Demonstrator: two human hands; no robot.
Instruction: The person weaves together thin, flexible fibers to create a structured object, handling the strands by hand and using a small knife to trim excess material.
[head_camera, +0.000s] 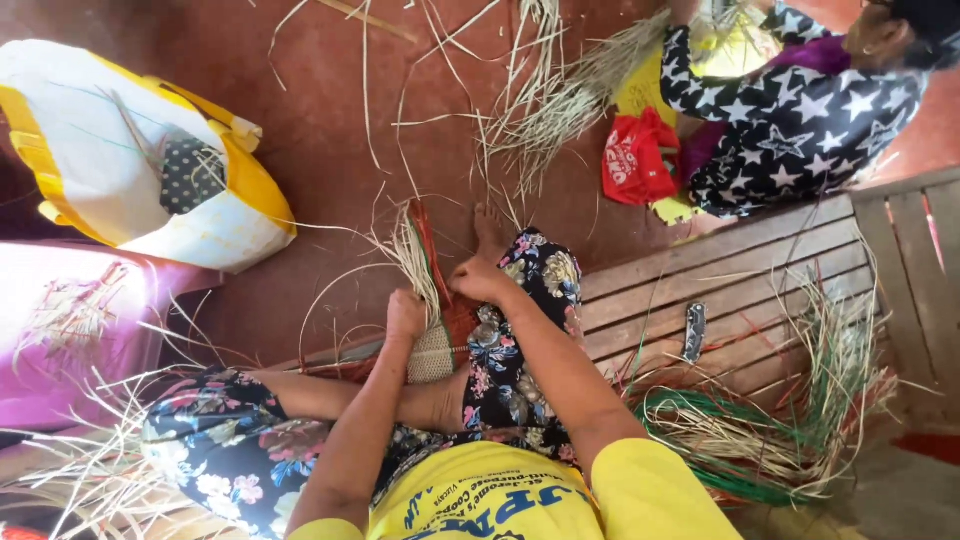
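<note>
Soft even daylight, faint shadows, slightly blurred edges.

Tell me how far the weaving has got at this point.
Done: a small tan woven patch sits on the lap. In hand: the left hand and right hand grip the loose strips fanning out above it. Left: those strips are unwoven, and a coiled green and tan bundle lies unused on the wooden bench.

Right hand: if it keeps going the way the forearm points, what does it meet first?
The right hand points up-left in the picture and already grips the loose straw strips above the woven piece. Past them, probably only bare red floor; depth is unclear.
</note>
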